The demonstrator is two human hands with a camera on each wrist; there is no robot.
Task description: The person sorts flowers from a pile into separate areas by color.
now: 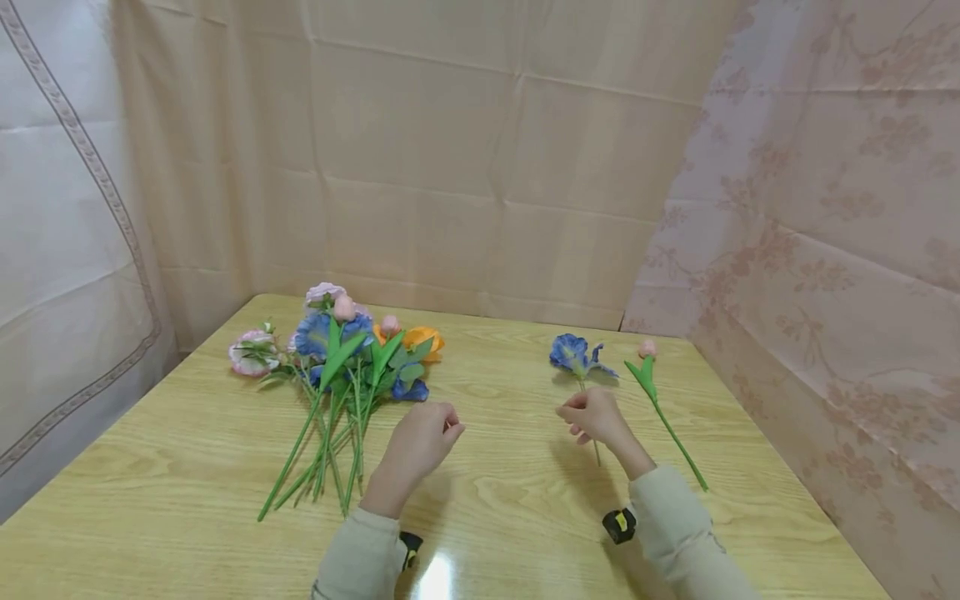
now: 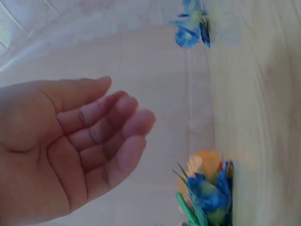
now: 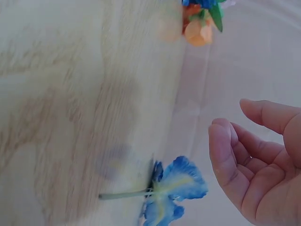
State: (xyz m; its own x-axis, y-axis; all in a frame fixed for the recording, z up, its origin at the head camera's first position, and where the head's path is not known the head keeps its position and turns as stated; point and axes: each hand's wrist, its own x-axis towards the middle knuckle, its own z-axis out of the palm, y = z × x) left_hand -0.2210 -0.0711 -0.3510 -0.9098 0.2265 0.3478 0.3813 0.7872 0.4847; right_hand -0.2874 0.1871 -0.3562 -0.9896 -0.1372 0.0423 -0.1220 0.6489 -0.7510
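Head view: find the blue flower (image 1: 572, 353) right of centre in the frame, probably light, soft-petalled and best pinched by its stiffish stem (image 3: 123, 195), with left hand (image 1: 418, 442) and right hand (image 1: 598, 417) empty, loosely curled.

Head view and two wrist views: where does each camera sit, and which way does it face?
Head: worn on the person's head, facing forward and down over the table; the left hand, right hand and both sleeves show.
Left wrist: on that wrist, picture turned sideways, looking past the palm toward the cloth backdrop; only the left hand shows.
Right wrist: on the other wrist, also sideways, looking the same way; only the right hand shows.
Shared: both wrist views show an orange flower and the blue flower nearest the right hand.
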